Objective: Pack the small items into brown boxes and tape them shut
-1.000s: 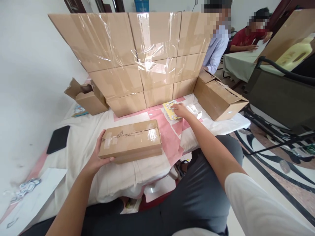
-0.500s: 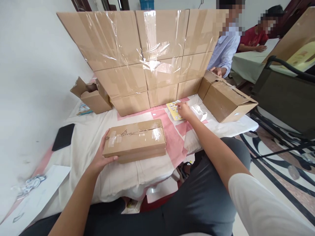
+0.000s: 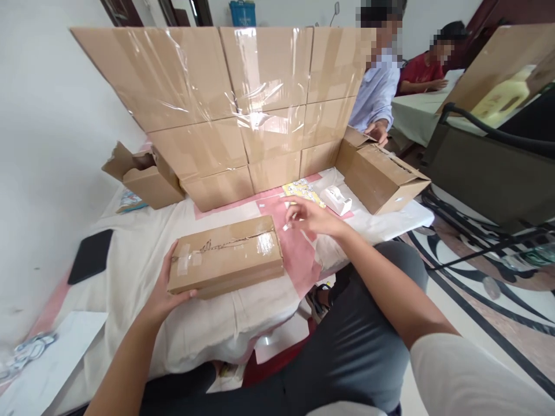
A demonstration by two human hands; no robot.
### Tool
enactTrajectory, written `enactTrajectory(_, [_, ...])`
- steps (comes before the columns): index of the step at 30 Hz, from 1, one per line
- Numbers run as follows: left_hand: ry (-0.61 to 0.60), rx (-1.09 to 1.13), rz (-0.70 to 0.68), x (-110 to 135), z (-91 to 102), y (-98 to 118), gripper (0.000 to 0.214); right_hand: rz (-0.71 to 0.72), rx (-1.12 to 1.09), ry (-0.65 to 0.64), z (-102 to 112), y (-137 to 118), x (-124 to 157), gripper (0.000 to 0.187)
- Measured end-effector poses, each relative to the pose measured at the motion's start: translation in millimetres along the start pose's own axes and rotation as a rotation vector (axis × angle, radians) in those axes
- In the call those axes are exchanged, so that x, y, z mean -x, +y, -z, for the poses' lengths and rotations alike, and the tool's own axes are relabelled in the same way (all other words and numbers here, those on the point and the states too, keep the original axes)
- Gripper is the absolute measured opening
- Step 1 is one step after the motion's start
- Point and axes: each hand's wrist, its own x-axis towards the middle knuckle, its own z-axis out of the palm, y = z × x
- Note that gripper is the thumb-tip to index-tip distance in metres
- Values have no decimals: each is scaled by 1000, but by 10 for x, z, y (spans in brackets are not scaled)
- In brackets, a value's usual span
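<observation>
A closed cardboard box (image 3: 228, 254), with a torn line and clear tape on its top, lies on the cloth before me. My left hand (image 3: 173, 289) grips its left end, thumb along the near side and fingers behind. My right hand (image 3: 310, 216) is in the air just off the box's right end, fingers curled in a pinch. Between those fingertips is a small white piece (image 3: 285, 226), perhaps paper or a sticker. Behind that hand lies a yellow sheet (image 3: 299, 189) covered with small white pieces, partly hidden by it. A white tape dispenser (image 3: 337, 200) stands to the sheet's right.
A taped cardboard wall (image 3: 243, 115) rises behind the box. Cartons stand left (image 3: 151, 182) and right (image 3: 381, 176), the right one near a co-worker's hand (image 3: 378, 132). At the left are a black flat object (image 3: 91, 256) and a white sheet (image 3: 56, 358). A chair (image 3: 485, 167) is right.
My right hand has come away from the yellow sheet, moving left toward the box with a small white piece in its fingers. My left hand stays on the box. The camera view has shifted slightly.
</observation>
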Motion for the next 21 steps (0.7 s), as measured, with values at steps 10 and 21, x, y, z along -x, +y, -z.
enactTrajectory(10, [37,-37,2,25,10,8,127,-43,-50,-221,-280,266,-12,93])
enactTrajectory(21, [2,-43,-12,22,47,-23,123,4,-59,-171,-267,243,6,88])
